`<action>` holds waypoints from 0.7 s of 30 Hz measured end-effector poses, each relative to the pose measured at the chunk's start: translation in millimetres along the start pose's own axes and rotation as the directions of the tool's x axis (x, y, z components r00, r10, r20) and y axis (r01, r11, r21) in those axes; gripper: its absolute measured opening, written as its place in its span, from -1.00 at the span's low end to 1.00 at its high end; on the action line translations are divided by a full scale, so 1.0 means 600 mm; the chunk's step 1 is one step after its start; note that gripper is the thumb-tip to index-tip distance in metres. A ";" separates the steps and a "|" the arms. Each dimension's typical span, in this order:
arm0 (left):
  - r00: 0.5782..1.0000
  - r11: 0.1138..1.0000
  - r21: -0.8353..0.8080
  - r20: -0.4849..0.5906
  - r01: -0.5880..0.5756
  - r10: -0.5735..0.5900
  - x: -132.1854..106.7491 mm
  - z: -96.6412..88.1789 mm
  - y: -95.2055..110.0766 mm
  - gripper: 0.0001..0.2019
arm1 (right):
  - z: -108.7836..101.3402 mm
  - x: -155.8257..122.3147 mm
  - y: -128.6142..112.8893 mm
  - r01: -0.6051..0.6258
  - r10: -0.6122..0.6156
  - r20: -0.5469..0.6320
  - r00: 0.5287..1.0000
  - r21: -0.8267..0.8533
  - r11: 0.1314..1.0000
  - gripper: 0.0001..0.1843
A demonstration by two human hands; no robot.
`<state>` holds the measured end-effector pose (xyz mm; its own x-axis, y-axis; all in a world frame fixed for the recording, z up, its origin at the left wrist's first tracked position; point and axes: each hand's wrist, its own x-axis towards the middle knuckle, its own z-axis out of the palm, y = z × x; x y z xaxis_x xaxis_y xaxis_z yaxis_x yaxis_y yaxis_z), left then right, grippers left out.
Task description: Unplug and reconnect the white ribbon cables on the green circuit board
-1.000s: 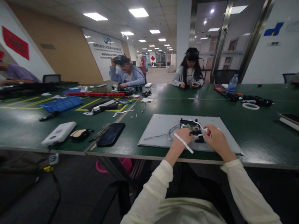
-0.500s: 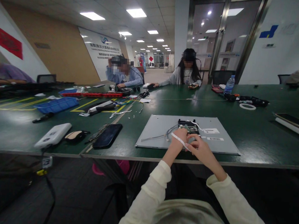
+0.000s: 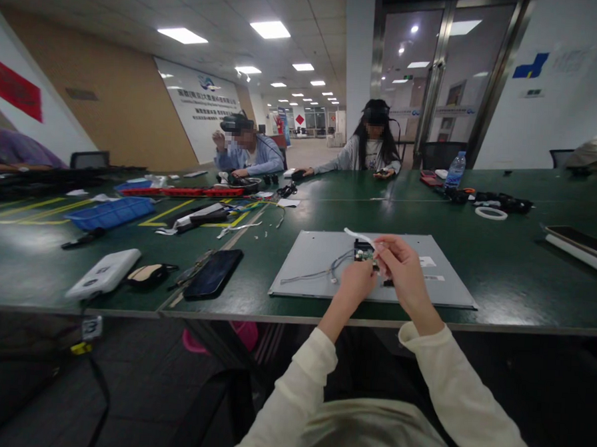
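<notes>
Right hand (image 3: 403, 269) and left hand (image 3: 358, 281) are close together above a flat grey panel (image 3: 296, 260), which lies on the green desk (image 3: 515, 281) near its front edge. The right one pinches a white strip (image 3: 358, 236) between thumb and fingers, its free end pointing out to the left and away. The left one is curled at the small circuit board (image 3: 365, 255) on the panel; whether it grips anything cannot be told. Grey wires (image 3: 316, 274) trail leftward from the board, and a dark phone (image 3: 213, 274) lies left of the panel.
</notes>
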<state>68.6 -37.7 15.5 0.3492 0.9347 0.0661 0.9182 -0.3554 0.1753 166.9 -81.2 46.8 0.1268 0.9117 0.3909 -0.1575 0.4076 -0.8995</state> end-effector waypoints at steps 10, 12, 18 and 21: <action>0.975 0.995 -0.081 -0.208 0.059 -0.074 -0.063 -0.044 -0.079 -0.79 | 0.031 0.058 0.110 -0.031 0.063 0.093 0.994 -0.312 0.949 -0.73; 0.944 0.988 -0.092 -0.294 0.126 -0.148 -0.059 -0.049 -0.101 -0.78 | 0.040 0.058 0.117 -0.033 0.072 0.096 0.993 -0.359 0.933 -0.73; 0.905 0.981 -0.140 -0.385 0.137 -0.182 -0.044 -0.038 -0.133 -0.77 | 0.059 0.052 0.125 -0.055 0.139 0.121 0.983 -0.528 0.847 -0.76; 0.906 0.986 -0.152 -0.403 0.072 -0.129 -0.041 -0.022 -0.131 -0.71 | 0.061 0.048 0.132 -0.056 0.175 0.153 0.973 -0.576 0.815 -0.74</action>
<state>-14.5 -32.6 13.2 0.1227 0.8931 0.4328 0.9018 -0.2824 0.3271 122.2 -20.7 -5.9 -0.0541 0.9661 0.2525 0.4289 0.2508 -0.8678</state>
